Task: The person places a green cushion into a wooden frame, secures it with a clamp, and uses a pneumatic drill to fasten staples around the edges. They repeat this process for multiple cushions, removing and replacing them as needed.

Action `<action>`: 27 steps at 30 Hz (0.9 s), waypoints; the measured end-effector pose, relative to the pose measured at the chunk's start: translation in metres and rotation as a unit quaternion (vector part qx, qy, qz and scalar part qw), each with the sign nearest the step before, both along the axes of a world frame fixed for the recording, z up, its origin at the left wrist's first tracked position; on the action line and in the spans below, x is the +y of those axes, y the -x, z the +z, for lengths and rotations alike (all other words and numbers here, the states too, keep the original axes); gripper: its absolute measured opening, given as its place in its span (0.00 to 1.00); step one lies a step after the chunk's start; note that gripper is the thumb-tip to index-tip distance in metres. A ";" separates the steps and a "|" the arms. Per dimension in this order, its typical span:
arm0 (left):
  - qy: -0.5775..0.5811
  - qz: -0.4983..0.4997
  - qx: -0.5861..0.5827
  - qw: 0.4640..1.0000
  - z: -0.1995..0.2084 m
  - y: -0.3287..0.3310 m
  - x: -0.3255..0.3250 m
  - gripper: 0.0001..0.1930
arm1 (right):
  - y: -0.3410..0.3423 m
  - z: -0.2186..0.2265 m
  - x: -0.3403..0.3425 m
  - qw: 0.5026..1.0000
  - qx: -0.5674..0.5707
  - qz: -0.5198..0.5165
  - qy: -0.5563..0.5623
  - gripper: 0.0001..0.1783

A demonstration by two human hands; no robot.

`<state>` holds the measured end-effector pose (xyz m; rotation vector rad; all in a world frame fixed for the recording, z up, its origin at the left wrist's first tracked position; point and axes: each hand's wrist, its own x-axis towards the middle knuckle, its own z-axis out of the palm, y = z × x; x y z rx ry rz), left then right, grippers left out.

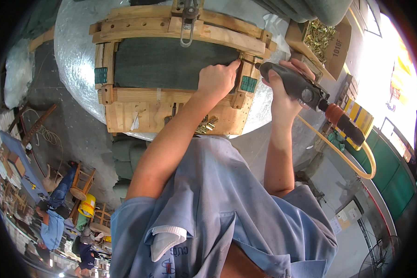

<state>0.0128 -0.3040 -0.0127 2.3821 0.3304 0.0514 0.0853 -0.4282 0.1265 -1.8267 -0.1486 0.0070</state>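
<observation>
A wooden frame surrounds a dark green-grey panel. My right hand grips a dark power screwdriver with a yellow hose at its rear. Its tip points left at the outer side of the frame's right end piece. My left hand is on the inner side of that end piece, with most fingers curled and the index fingertip against the wood by the tool's line. Whether it pinches something small is hidden. Green patches sit on the frame's ends.
A metal hook hangs over the frame's far rail. Loose brass-coloured fasteners lie on the near board. A cardboard box of similar pieces stands at the far right. The yellow hose loops at right. Co-workers are at lower left.
</observation>
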 end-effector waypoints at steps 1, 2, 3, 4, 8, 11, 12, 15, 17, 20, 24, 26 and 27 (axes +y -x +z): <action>-0.001 0.002 -0.002 1.000 -0.001 0.000 0.000 0.17 | -0.003 -0.001 0.002 1.000 0.007 0.002 0.003 0.35; 0.000 0.004 -0.004 1.000 -0.001 -0.001 -0.001 0.17 | -0.006 0.001 0.006 1.000 0.014 0.003 0.007 0.35; 0.001 0.005 -0.004 1.000 -0.001 -0.001 -0.002 0.17 | -0.009 0.004 0.008 1.000 0.021 0.004 0.011 0.35; 0.002 0.007 -0.003 1.000 -0.001 0.001 -0.001 0.16 | -0.011 0.007 0.010 0.999 0.036 0.006 0.002 0.35; 0.014 0.012 -0.018 1.000 -0.002 -0.001 -0.001 0.14 | -0.021 0.006 0.010 0.999 0.052 0.012 -0.012 0.35; 0.012 0.025 -0.022 0.999 0.000 -0.001 -0.001 0.13 | -0.021 0.003 0.007 0.999 0.039 0.025 0.003 0.35; 0.013 0.026 -0.018 0.999 0.000 -0.002 -0.001 0.13 | -0.020 0.003 0.007 0.999 0.037 0.030 0.008 0.34; 0.012 0.026 -0.003 1.000 0.003 -0.004 -0.001 0.12 | -0.014 0.003 0.010 0.999 0.027 0.033 0.020 0.33; 0.005 0.024 0.006 1.000 0.004 -0.005 0.000 0.12 | -0.012 -0.002 0.010 0.999 0.015 0.039 0.028 0.33; 0.011 0.016 0.012 1.000 0.004 -0.005 0.001 0.12 | -0.010 -0.003 0.011 0.999 0.010 0.042 0.032 0.32; 0.013 0.011 0.015 1.000 0.004 -0.005 0.002 0.12 | -0.011 -0.010 0.004 0.999 0.002 0.041 0.014 0.31; 0.017 0.012 0.016 1.000 0.003 -0.006 0.002 0.13 | -0.012 -0.009 0.003 0.998 0.013 0.045 0.034 0.30; 0.018 0.013 0.014 1.000 0.002 -0.005 0.002 0.13 | -0.013 -0.008 0.004 0.998 0.017 0.048 0.044 0.30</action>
